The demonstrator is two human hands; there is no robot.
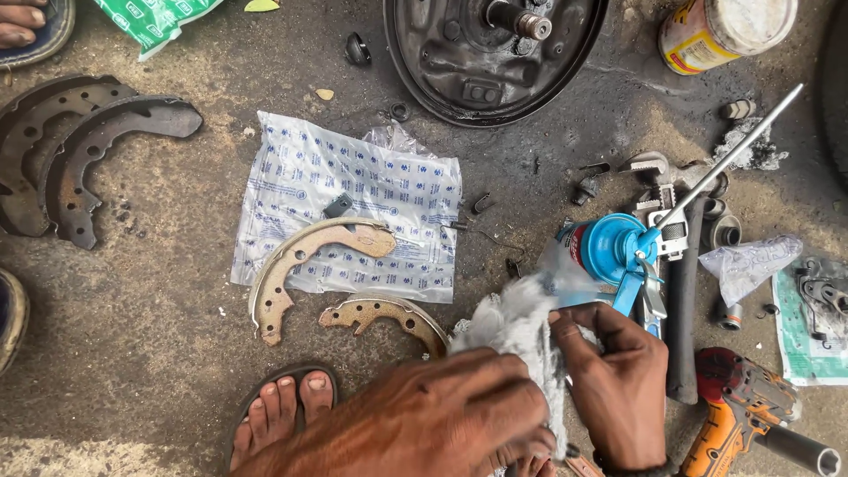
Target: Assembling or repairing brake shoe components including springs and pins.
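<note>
Hands meet at 6 o'clock over a pale grey rag. The left hand lies flat across the rag's lower part, knuckles up, its fingertips curled under the cloth and out of sight, so how tightly they grip cannot be told. The right hand pinches the rag's right edge between thumb and fingers, closed on the cloth. Whatever the rag wraps is hidden. The rag bunches up toward 12 o'clock, its long axis running roughly from 6 to 12, tilted slightly left at the top.

Just beyond the right hand, toward 1 o'clock, sits a blue oil can, its thin metal spout pointing to 2 o'clock; clear plastic blurs the can's left side. At 9 o'clock of the rag, two new brake shoes curve over a printed plastic bag and the bare floor. Two rusty shoes lie at far 9 to 10 o'clock. A brake backing plate is cut off at 12 o'clock, a tin at 1 o'clock. An orange drill is partly cut off at 4 o'clock. A sandalled foot shows at 7 o'clock.
</note>
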